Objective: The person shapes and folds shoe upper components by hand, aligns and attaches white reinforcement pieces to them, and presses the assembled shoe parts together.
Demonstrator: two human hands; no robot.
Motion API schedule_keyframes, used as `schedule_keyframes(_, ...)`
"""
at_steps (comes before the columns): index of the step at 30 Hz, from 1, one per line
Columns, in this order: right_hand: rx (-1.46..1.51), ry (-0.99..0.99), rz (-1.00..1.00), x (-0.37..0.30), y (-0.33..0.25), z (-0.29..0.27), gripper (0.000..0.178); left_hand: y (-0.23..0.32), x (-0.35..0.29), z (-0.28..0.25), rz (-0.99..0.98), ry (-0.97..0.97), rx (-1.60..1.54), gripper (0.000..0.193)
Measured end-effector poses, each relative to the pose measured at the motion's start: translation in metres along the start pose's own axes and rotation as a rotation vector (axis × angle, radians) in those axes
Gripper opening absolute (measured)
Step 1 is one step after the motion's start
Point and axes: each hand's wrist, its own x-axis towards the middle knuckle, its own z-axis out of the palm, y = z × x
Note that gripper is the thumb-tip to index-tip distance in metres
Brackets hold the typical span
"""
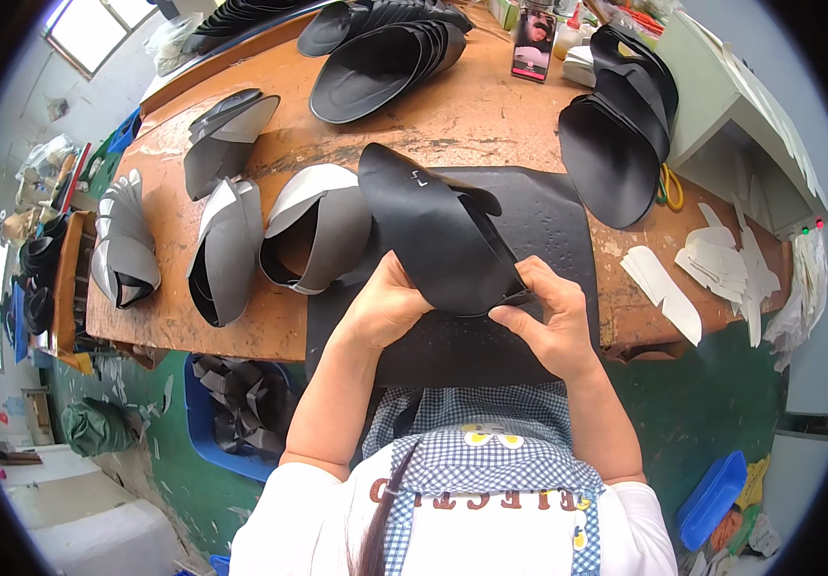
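A black leather shoe upper (433, 230) is between my two hands, over a black mat (553, 226) at the table's near edge. My left hand (387, 305) is closed on its lower left side, fingers partly hidden behind the leather. My right hand (556, 315) pinches its lower right edge between thumb and fingers. Small pale marks show on the upper's dark face. Left of it stand grey-lined shoe uppers with white edges, the nearest one (337, 235) almost touching it and another (227, 252) further left.
Nested black uppers lie at the back (375, 77) and right (611, 158) of the wooden table (423, 144). White cut pieces (663, 288) and yellow-handled scissors (673, 189) rest at the right. A blue bin (204, 437) of dark scraps stands on the floor, lower left.
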Motion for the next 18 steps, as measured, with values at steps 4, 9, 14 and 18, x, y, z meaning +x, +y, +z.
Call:
schedule_keyframes(4, -0.039, -0.012, -0.013, -0.003, -0.002, 0.008, 0.023, 0.018, -0.004, 0.009, 0.054, 0.039, 0.232, 0.065)
schedule_keyframes(9, -0.053, -0.001, 0.011, -0.009, -0.007, 0.020, 0.023, 0.035, -0.007, 0.006, -0.059, 0.017, 0.418, 0.069)
schedule_keyframes(14, -0.053, 0.114, 0.068, -0.022, -0.009, 0.026, 0.023, 0.045, -0.001, 0.008, -0.012, -0.044, 0.525, 0.068)
schedule_keyframes(18, 0.009, 0.161, 0.085, -0.030, -0.013, 0.020, 0.023, 0.048, -0.005, -0.017, -0.260, -0.300, 0.387, 0.071)
